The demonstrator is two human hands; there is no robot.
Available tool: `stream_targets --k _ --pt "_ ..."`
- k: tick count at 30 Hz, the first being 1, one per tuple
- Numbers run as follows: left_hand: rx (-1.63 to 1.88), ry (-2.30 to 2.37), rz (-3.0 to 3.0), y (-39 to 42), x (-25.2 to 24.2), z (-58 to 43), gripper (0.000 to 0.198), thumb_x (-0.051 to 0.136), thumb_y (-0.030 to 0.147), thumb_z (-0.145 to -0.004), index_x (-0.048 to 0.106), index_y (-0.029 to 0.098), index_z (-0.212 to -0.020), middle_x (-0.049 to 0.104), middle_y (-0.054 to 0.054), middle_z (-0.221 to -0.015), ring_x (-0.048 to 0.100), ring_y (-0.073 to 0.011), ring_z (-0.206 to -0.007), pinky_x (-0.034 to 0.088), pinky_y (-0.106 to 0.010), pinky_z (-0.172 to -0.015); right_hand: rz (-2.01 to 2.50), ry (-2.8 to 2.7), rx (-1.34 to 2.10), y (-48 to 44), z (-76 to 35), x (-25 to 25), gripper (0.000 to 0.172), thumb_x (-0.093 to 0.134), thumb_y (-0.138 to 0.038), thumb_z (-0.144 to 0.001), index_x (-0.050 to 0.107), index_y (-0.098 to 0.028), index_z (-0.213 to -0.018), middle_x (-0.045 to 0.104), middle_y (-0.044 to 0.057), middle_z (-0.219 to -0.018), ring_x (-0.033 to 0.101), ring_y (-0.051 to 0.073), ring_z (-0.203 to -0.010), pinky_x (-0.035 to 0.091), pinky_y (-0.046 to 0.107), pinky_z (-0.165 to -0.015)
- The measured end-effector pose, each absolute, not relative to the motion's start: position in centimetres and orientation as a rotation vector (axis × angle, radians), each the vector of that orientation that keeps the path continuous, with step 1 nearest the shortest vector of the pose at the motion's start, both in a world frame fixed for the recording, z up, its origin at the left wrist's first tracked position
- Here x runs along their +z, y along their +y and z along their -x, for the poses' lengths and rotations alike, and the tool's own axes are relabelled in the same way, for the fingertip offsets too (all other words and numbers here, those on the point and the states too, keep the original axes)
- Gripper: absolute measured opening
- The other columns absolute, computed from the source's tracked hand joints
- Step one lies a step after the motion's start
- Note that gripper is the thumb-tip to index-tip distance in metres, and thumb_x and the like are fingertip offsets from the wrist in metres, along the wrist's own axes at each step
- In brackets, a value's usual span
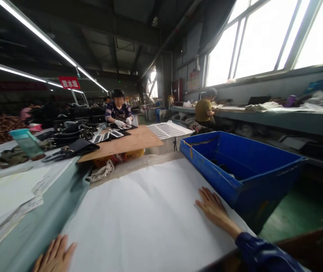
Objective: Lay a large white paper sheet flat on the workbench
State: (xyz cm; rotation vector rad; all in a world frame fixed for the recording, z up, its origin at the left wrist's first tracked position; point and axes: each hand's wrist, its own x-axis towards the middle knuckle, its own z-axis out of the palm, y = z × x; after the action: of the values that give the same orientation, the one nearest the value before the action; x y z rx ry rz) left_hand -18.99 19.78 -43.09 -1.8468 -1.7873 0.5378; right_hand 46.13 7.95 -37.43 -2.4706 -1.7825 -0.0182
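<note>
A large white sheet of paper (138,211) covers the table in front of me, with faint creases near its far side. My left hand (55,255) lies flat at the sheet's near left edge, fingers stretched out; the bottom of the view cuts it off. On the right part of the sheet rests my right hand (212,207), palm down with fingers apart, close to the blue bin. Neither hand holds anything.
Right of the table stands a deep blue bin (269,189) with dark pieces inside. Beyond the sheet are a brown board (141,138), a white cloth bundle (103,172) and a gloved co-worker (118,111). Black bags (78,147) and a teal-lidded bottle (27,141) stand left.
</note>
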Motion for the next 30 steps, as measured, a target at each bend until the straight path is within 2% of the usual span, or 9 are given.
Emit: stream_targets --k 2,6,10,16,20,22,25,27,30 --pt "0.525 -1.712 1.852 16.1 -42.0 17.7 0.057 0.034 0.012 -0.093 0.034 0.030 -0.147 0.016 -0.010 -0.160 0.023 -0.0296 -0.148 0.028 -0.047 -0.115 2.414 -1.830 0.043 7.3 -46.9 -37.2 0.078 0.014 -0.064 -0.096 0.024 -0.015 -0.156 0.012 0.006 -0.162 0.008 0.022 -0.151 0.009 0.043 -0.124" --pt "0.555 -1.716 1.957 9.8 -39.3 15.6 0.054 0.032 0.012 -0.093 0.040 0.028 -0.144 0.022 -0.010 -0.158 0.024 -0.0280 -0.148 0.026 -0.048 -0.117 2.224 -2.005 0.204 5.0 -48.5 -36.4 0.079 0.017 -0.068 -0.095 0.022 -0.018 -0.157 0.008 0.006 -0.163 0.005 0.022 -0.151 0.010 0.041 -0.124" --pt "0.630 -1.762 1.960 4.1 -37.9 14.1 0.055 0.036 0.013 -0.092 0.038 0.031 -0.145 0.016 -0.009 -0.158 0.019 -0.0270 -0.148 0.024 -0.048 -0.119 2.163 -2.060 0.099 1.4 -49.4 -36.4 0.073 0.015 -0.061 -0.099 0.026 -0.017 -0.155 0.013 0.007 -0.162 0.010 0.021 -0.150 0.009 0.042 -0.123" --pt "0.362 -1.784 1.931 -2.2 -40.3 13.7 0.060 0.031 0.005 -0.088 0.047 0.031 -0.140 0.020 -0.002 -0.157 0.021 -0.0261 -0.147 0.017 -0.053 -0.122 2.327 -1.899 -0.056 -4.3 -49.8 -37.4 0.068 0.019 -0.059 -0.099 0.029 -0.020 -0.154 0.015 0.004 -0.161 0.012 0.021 -0.150 0.015 0.044 -0.122" --pt "0.202 -1.804 1.983 -4.0 -41.6 13.3 0.061 0.028 0.004 -0.086 0.057 0.026 -0.134 0.028 -0.005 -0.156 0.023 -0.0290 -0.147 0.023 -0.054 -0.120 2.355 -1.826 -0.100 -7.7 -49.8 -37.6 0.067 0.021 -0.058 -0.099 0.031 -0.020 -0.153 0.015 0.003 -0.161 0.015 0.020 -0.150 0.020 0.043 -0.121" --pt "0.052 -1.831 2.021 -4.9 -41.7 12.5 0.055 0.027 0.012 -0.090 0.059 0.018 -0.133 0.032 -0.009 -0.155 0.026 -0.0300 -0.146 0.031 -0.052 -0.117 2.356 -1.807 -0.100 -9.1 -49.8 -37.8 0.066 0.022 -0.056 -0.099 0.031 -0.020 -0.154 0.014 0.002 -0.161 0.014 0.019 -0.150 0.022 0.042 -0.120" --pt "-0.221 -1.919 1.987 -6.3 -41.5 11.0 0.060 0.024 0.036 -0.096 0.046 0.008 -0.143 0.032 -0.013 -0.156 0.030 -0.0300 -0.145 0.041 -0.048 -0.110 2.336 -1.766 -0.042 -10.6 -50.2 -38.6 0.068 0.021 -0.057 -0.098 0.029 -0.021 -0.155 0.011 -0.002 -0.161 0.011 0.018 -0.150 0.022 0.042 -0.121" --pt "-0.332 -1.963 1.958 -7.1 -41.2 10.1 0.069 0.019 0.047 -0.096 0.038 0.006 -0.147 0.031 -0.013 -0.157 0.030 -0.0293 -0.145 0.042 -0.048 -0.109 2.296 -1.751 -0.005 -11.2 -50.7 -39.2 0.070 0.019 -0.059 -0.097 0.027 -0.021 -0.155 0.010 -0.004 -0.161 0.010 0.018 -0.150 0.022 0.042 -0.121" --pt "-0.336 -2.007 1.959 -7.8 -40.9 9.3 0.069 0.016 0.046 -0.095 0.038 0.007 -0.148 0.031 -0.011 -0.157 0.028 -0.0286 -0.146 0.039 -0.047 -0.110 2.174 -1.753 -0.009 -12.4 -51.4 -40.6 0.074 0.019 -0.062 -0.095 0.031 -0.019 -0.154 0.013 -0.004 -0.161 0.010 0.020 -0.150 0.025 0.043 -0.120"
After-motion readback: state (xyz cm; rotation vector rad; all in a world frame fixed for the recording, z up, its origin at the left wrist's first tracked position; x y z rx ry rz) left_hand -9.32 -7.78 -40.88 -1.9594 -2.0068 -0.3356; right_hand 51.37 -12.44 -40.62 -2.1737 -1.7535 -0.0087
